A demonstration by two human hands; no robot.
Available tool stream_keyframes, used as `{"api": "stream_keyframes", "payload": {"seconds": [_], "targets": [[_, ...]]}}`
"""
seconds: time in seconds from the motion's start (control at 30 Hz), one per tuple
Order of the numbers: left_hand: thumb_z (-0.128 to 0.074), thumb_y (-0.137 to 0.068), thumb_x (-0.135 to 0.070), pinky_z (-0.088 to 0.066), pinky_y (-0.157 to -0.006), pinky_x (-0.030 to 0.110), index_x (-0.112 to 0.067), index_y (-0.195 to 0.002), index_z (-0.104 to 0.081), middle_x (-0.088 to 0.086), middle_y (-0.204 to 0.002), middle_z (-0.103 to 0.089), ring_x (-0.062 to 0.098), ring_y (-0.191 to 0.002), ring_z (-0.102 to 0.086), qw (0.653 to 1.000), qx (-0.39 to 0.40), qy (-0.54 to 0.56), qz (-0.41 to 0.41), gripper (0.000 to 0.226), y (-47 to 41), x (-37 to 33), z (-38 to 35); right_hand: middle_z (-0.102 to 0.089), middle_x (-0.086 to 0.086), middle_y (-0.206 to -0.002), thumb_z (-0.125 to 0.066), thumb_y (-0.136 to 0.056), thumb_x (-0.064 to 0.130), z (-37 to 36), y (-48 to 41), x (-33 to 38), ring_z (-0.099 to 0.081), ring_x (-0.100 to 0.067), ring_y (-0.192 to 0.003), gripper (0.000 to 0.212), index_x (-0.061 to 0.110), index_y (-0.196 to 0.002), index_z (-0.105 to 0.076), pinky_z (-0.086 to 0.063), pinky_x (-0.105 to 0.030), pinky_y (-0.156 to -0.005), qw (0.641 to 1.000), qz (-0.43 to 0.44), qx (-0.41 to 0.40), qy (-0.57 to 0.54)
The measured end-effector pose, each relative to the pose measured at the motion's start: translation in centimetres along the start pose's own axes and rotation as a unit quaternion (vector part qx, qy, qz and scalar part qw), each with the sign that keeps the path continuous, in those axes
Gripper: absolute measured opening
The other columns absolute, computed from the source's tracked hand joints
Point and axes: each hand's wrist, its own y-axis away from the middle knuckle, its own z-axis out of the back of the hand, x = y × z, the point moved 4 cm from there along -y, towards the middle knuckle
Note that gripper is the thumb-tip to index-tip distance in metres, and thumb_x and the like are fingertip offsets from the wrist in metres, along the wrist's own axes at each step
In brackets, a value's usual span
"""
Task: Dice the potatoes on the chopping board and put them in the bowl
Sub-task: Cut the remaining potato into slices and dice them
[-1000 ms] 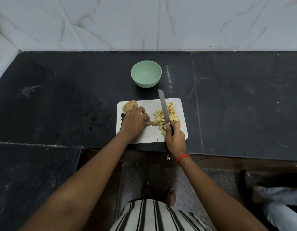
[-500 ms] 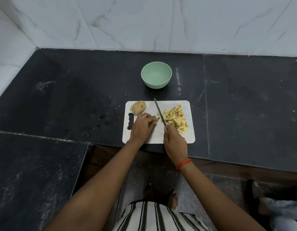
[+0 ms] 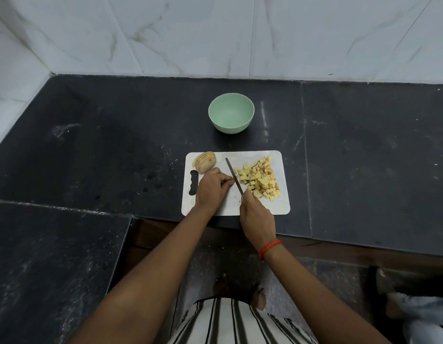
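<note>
**Dicing update: cubes shoved over, blade back on the last scrap**

So a second before this, my knife [image 3: 234,176] was lying straight across the cubes in the middle of the chopping board [image 3: 281,207]. By this point I'd swung it off them. It sat slanted just left of the pile, tip toward the board's far edge, right between the cubes and my left fingertips. The diced pile [image 3: 260,181] ended up bunched on the board's right half, none of it over the edge as far as I could see.

My left hand [image 3: 211,188] was on the board's left-middle, fingers curled under and bunched, pinching down what looked like a small potato piece [image 3: 232,181] right against the blade. It was tiny, so I wouldn't swear to its shape. My right hand [image 3: 256,214] was at the board's near edge, wrapped around the knife handle, which was hidden in my fist.

The half potato [image 3: 205,162] hadn't budged from the board's far left corner and wasn't diced yet. The bowl [image 3: 230,127] sat just beyond the board's far edge with nothing in it.

My read: the sweep made room, so next came chopping that scrap, then the half. Nothing had gone to the bowl yet. My fingertips were awfully close to the blade, so short, careful cuts seemed wise.
</note>
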Motion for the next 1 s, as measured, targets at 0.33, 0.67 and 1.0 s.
{"api": "stream_keyframes", "payload": {"seconds": [0.33,0.67,1.0], "targets": [[-0.075,-0.091,-0.025,-0.056,-0.075,0.043,-0.014,-0.099,-0.081,-0.001,-0.088,-0.065,0.016,-0.083,-0.064,0.998,-0.001,0.066,0.026,0.015,0.3,0.7,-0.6,-0.066,-0.010,-0.081,-0.052,-0.098,0.013,0.1,1.2,0.5,-0.066,-0.035,-0.061,0.030,0.013,-0.127,-0.051,-0.033,-0.031,-0.048,0.993,-0.013,0.043,0.110],[-0.076,-0.089,-0.035,-0.052,-0.084,0.033,-0.011,-0.118,-0.074,0.001,-0.105,-0.065,0.017,-0.097,-0.061,0.998,-0.015,0.035,0.041,0.038,1.2,0.4,-0.5,-0.061,-0.005,-0.078,-0.036,-0.105,0.030,2.0,6.4,-1.2,-0.062,-0.034,-0.061,0.010,0.022,-0.100,-0.037,-0.048,-0.039,-0.049,0.998,-0.051,0.026,0.015],[-0.074,-0.092,-0.027,-0.051,-0.077,0.030,-0.013,-0.099,-0.081,-0.001,-0.092,-0.069,0.015,-0.085,-0.062,0.998,-0.053,0.030,0.027,0.017,1.7,0.2,0.4,-0.063,-0.008,-0.078,-0.038,-0.104,0.026,-0.4,1.0,0.6,-0.062,-0.035,-0.060,0.008,0.021,-0.108,-0.033,-0.035,-0.032,-0.048,0.999,0.003,0.022,0.041]]}}
